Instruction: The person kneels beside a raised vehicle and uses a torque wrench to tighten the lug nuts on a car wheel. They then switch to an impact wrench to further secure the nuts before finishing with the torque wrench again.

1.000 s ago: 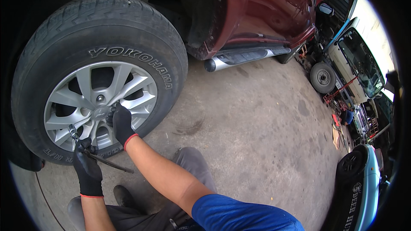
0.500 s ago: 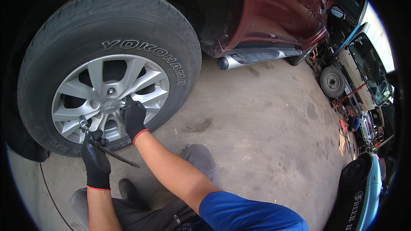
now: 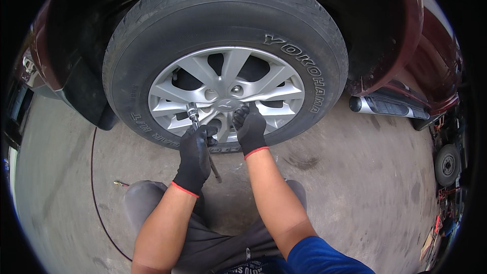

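Observation:
A large black tyre (image 3: pixel 203 25) on a silver alloy wheel (image 3: pixel 200 71) stands upright in front of me. My left hand (image 3: pixel 194 157), in a black glove with a red cuff, is closed round a socket wrench (image 3: pixel 193 114). Its chrome socket end points up beside the wheel's hub, and the dark handle slants down behind my wrist. My right hand (image 3: pixel 250 131), gloved the same way, has its fingers bunched at the wheel just below and right of the centre cap (image 3: pixel 226 103). Whatever those fingers hold is hidden. One lug nut (image 3: pixel 236 90) shows in a hole above the cap.
The dark red vehicle body (image 3: pixel 436 40) arches over the tyre, with a silver side step (image 3: pixel 388 106) at the right. A thin hose (image 3: pixel 94 187) with a brass fitting (image 3: pixel 120 183) lies on the concrete at left. A spare wheel (image 3: pixel 447 165) stands far right.
My view has swung left, so the wheel now sits nearer the middle. My left hand still grips the socket wrench; the right stays at the hub with its fingers bunched.

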Demonstrator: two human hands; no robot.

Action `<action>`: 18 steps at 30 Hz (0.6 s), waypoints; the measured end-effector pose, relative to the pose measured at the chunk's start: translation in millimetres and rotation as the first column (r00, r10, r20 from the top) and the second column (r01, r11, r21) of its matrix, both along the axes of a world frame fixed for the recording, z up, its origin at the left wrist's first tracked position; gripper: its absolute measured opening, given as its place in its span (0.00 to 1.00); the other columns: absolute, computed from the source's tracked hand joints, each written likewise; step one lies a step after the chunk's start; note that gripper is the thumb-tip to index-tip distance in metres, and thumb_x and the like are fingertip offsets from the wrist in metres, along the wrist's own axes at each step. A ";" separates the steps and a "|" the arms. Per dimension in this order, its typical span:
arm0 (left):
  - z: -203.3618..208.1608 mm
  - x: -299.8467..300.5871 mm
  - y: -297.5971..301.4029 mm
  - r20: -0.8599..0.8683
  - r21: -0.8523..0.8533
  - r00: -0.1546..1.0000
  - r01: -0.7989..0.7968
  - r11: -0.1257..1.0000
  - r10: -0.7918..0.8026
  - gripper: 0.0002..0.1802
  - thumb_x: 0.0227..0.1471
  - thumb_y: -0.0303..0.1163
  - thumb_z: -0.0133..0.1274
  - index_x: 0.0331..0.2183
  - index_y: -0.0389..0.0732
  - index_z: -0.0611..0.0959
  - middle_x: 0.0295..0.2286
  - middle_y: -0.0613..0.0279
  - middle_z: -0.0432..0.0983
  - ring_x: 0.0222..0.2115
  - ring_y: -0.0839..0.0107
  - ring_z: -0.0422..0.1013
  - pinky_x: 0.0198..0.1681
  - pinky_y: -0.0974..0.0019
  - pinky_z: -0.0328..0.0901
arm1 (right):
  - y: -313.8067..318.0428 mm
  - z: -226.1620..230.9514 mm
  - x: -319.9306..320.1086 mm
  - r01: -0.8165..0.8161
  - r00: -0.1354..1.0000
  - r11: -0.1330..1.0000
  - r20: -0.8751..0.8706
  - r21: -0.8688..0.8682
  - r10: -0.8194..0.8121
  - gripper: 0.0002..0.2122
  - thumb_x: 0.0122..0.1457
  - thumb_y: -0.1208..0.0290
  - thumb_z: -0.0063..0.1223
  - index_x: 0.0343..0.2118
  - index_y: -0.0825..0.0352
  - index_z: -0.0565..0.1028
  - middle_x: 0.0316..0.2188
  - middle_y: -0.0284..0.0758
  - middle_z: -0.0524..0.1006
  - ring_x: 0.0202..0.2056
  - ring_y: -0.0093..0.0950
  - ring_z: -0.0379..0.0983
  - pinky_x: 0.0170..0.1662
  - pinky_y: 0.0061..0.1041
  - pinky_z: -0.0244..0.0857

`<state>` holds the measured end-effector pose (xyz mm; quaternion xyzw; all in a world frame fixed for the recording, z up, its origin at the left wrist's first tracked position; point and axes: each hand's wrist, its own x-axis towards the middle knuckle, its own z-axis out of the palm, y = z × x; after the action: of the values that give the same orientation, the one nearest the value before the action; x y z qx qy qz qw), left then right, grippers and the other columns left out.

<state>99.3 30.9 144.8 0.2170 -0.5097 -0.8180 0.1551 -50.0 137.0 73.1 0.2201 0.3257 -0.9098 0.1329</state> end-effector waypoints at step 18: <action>8.3 -0.2 -2.6 0.034 0.089 0.998 -0.048 0.995 0.046 0.02 0.51 0.25 0.58 0.30 0.38 0.81 0.24 0.66 0.71 0.27 0.74 0.65 0.36 0.68 0.61 | 4.8 -7.5 -0.7 -0.056 0.994 0.985 -0.082 0.162 0.070 0.17 0.66 0.51 0.53 0.33 0.64 0.74 0.25 0.33 0.76 0.26 0.29 0.73 0.34 0.28 0.70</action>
<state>99.1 28.4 153.1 0.2486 -0.4696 -0.8326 0.1563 -50.7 141.8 65.6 0.1795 0.4095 -0.8851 0.1292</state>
